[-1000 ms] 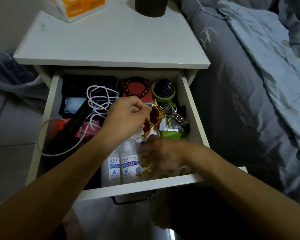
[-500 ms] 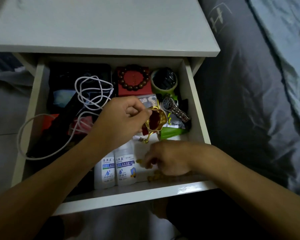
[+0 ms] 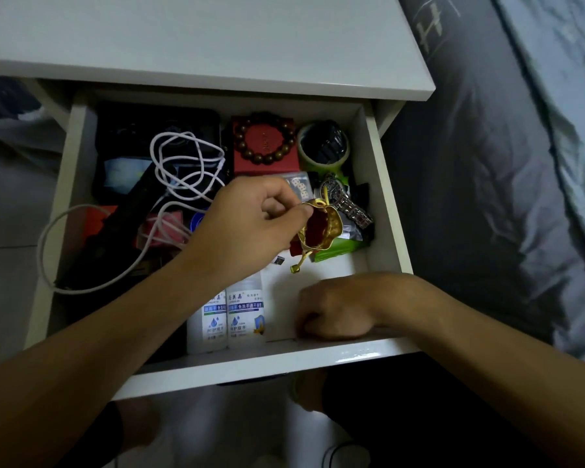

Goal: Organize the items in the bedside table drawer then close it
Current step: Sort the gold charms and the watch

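Nearest, at lower centre, my right hand (image 3: pixel 331 312) curls against the drawer (image 3: pixel 250 366) front; whether it holds anything I cannot tell. Mid-frame, my left hand (image 3: pixel 250 224) pinches the gold pouch (image 3: pixel 321 228) by its rim, mouth open, red lining showing, cord dangling. Tilt it and anything inside could spill. Beyond, the white cable (image 3: pixel 186 170) lies looped and could snag.

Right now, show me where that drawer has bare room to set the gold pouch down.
One free patch: the pale floor at front right, bordered by the two white bottles, the green packet, the drawer right wall and the right hand. The left hand holds the gold pouch just above it. Elsewhere is crowded: white cable, bead bracelet, watch.
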### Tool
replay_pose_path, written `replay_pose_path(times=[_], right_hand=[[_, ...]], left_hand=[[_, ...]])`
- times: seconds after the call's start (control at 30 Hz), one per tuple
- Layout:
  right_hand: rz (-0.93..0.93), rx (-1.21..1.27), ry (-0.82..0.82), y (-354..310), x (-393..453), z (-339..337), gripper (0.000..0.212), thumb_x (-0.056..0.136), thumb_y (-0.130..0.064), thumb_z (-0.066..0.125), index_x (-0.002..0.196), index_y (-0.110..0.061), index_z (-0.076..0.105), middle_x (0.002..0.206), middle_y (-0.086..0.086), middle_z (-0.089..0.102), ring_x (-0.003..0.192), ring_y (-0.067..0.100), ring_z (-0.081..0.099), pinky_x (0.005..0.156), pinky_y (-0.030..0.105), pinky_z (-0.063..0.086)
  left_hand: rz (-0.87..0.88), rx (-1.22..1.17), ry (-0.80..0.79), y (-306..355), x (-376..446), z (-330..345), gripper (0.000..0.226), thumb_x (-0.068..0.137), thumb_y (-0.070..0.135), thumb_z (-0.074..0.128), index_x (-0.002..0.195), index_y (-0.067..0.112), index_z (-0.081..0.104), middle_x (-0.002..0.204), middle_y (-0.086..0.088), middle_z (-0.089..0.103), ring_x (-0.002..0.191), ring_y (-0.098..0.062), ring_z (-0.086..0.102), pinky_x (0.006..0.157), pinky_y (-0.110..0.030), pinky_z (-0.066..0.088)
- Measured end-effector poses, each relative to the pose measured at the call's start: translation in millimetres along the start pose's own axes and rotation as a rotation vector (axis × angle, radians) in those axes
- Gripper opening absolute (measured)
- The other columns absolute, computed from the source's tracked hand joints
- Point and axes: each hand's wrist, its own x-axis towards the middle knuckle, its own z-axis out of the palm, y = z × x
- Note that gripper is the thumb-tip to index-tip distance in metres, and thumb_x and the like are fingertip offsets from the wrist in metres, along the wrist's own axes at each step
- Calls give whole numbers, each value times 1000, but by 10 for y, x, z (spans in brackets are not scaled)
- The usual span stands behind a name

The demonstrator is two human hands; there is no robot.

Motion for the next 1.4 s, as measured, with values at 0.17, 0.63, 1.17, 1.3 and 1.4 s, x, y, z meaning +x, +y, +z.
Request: replay_pose_path(times=[0.17,0.63,1.17,1.3,1.4], right_hand=[[14,75,393,52,-102,-76,25,94,-18,52,114,-11,66,117,8,60,108,25,55,90,34,45],[182,5,27,80,-173,13,33,99,-28,44,117,-10,65,121,8,59,107,26,55,87,34,44],[321,-181,55,185,-144,-39,32,97,-32,49,116,-10,63,118,8,64,94,24,58,76,30,44],[324,-126,4,131,-219,-29,35,98,-36,48,115,-10,64,115,9,64,86,22,53,79,33,46],[330,-122,-20,124,-224,-16,31,98,-30,48,113,-9,65,111,9,65,83,22,53,74,32,44]], left_hand=[[2,13,39,-2,35,-27,14,91,19,68,78,12,67,64,-16,66,59,-36,65,55,-45,56],[-14,-6,62,-30,102,-18,16,91,22,68,78,12,66,63,-12,68,56,-21,67,54,-33,56],[-3,30,45,-9,90,18,16,90,23,68,78,13,67,63,-11,68,63,-32,67,54,-38,59],[-9,26,17,0,70,30,14,90,23,68,79,14,67,64,-8,68,61,-25,68,51,-35,59],[-6,37,18,-6,76,25,15,90,23,68,78,15,67,64,-8,68,61,-25,68,51,-35,59]])
